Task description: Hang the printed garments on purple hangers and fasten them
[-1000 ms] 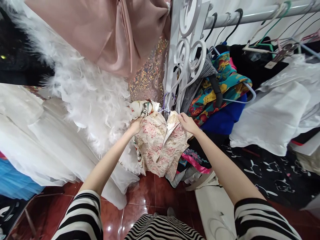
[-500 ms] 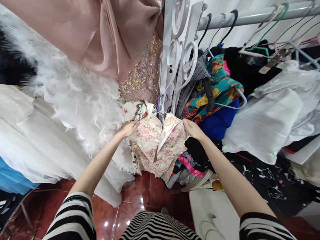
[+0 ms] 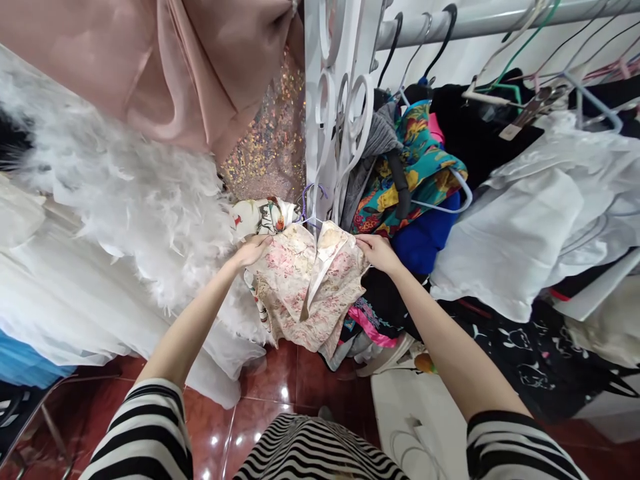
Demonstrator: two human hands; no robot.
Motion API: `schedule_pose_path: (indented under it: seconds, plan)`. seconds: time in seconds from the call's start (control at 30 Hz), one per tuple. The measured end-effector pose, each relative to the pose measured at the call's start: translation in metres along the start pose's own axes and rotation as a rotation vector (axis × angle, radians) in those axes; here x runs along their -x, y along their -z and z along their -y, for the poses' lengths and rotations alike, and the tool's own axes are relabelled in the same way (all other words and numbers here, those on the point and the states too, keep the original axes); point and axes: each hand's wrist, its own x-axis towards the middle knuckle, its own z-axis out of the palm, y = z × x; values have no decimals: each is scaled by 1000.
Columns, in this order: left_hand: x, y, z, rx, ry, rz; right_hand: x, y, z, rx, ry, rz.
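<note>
The blouse (image 3: 305, 293) hangs before the rack's end panel (image 3: 345, 100) (floor (image 3: 280, 387) below), feathered gown (image 3: 150, 207) to its left, rail (image 3: 500, 20) of clothes to its right.

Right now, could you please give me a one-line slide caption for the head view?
Left hand and right hand hold the shoulders of a cream floral-print garment beside a white scrollwork metal panel.
</note>
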Motion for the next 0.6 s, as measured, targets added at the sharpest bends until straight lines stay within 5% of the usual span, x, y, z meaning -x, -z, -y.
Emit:
schedule_pose_path:
  seconds: [0.37,0.6]
  plan:
    - [2,5,6,-9,45,38,10,11,-32,46,-140,-92]
    - [6,-4,-4,-142,-20,28,16,5,-4,297,-179,-43]
